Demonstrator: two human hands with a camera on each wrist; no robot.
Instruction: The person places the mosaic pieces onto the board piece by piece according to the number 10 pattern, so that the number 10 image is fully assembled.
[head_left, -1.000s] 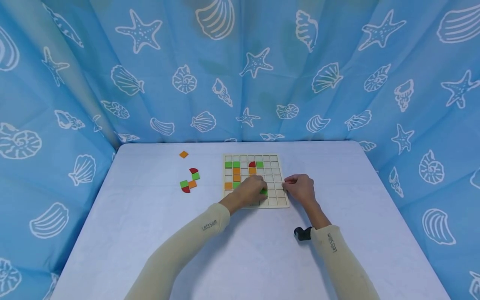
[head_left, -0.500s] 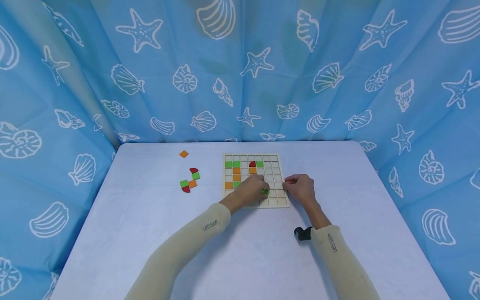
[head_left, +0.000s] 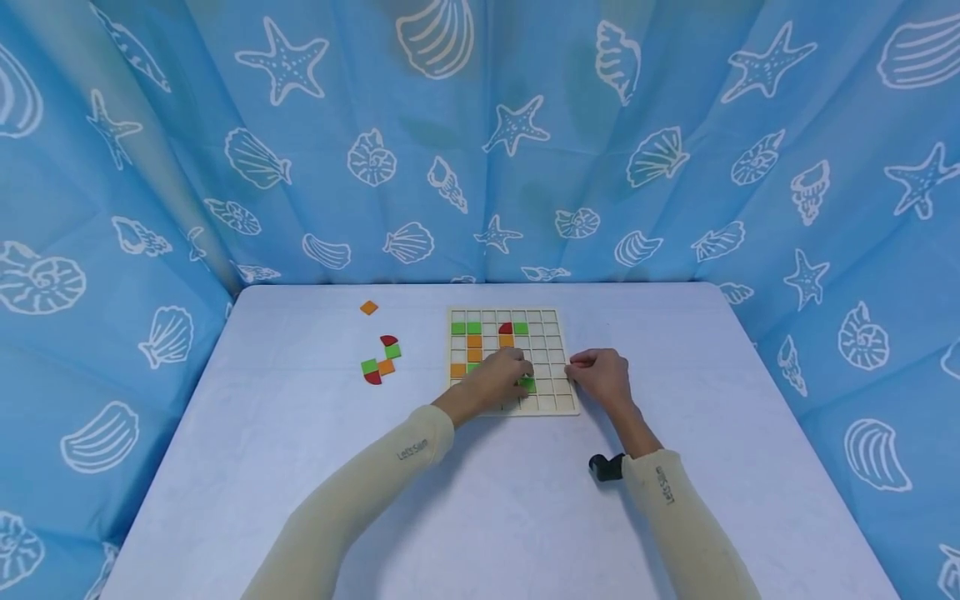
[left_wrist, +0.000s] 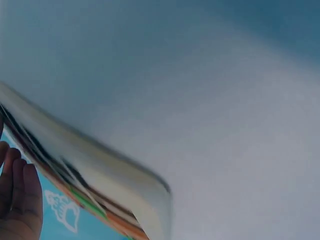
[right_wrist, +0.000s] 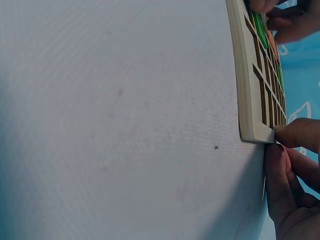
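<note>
A wooden grid board (head_left: 555, 404) lies on the table, some cells filled with green, orange and red tiles. My left hand (head_left: 491, 379) is over its lower middle, hiding several cells. Beside those fingertips a green tile (head_left: 527, 385) lies in a cell; in the right wrist view the fingers are just above the board, apart from the green tile (right_wrist: 260, 31). The left wrist view shows the left hand's fingers (left_wrist: 22, 195) loosely extended. At the board's right edge, my right hand (head_left: 603, 379) pinches the rim between thumb (right_wrist: 297, 134) and index finger.
Left of the board lie loose tiles: an orange tile (head_left: 369, 307) at the back, then a red quarter-circle tile (head_left: 388, 340) and several others in a cluster. A black device (head_left: 606, 468) sits at the right wrist. A blue shell-print curtain (head_left: 480, 167) encloses the table.
My left hand has drawn back slightly left, leaving more of the green tile in view, lying in the board. The right hand stays at the board's edge.
</note>
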